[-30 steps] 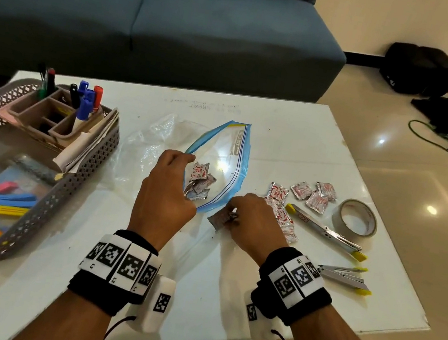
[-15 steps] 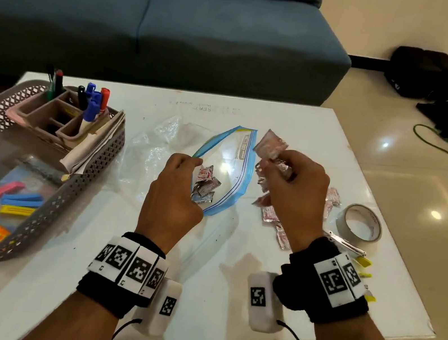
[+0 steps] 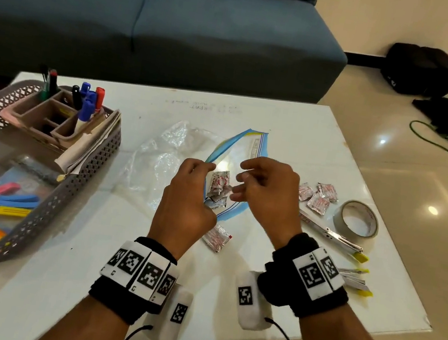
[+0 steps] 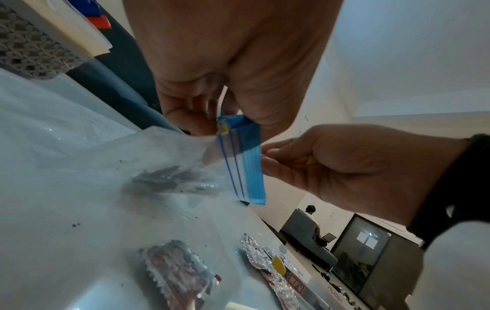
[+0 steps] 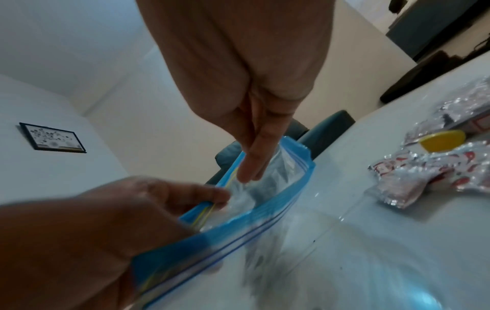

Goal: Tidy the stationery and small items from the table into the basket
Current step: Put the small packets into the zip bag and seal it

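Sachets (image 3: pixel 218 188) are going into the bag (image 3: pixel 253 148): left hand (image 3: pixel 185 205) pinches its rim, right hand (image 3: pixel 265 193) hovers above, loose and empty. Next, fetch those right of the bag.

Head view: even indoor light, fairly bright, sharp overall. Ceiling-lamp glare spots on glossy floor (image 3: pixel 432 210) at right; soft sheen on white table (image 3: pixel 296 140) top, glare patch on zip bag (image 3: pixel 250 147). Soft shadows under wrists near table edge. Sofa (image 3: pixel 152 24) far side dim. Wide-angle bend at edges.

Left wrist view: strong fisheye, palm near lens soft and shaded, foil sachets (image 4: pixel 183 272) near lens blurry.

Right wrist view: motion blur, left hand (image 5: pixel 79 237) smeared; bag bottom hazy w/ bluish glare at lower right.
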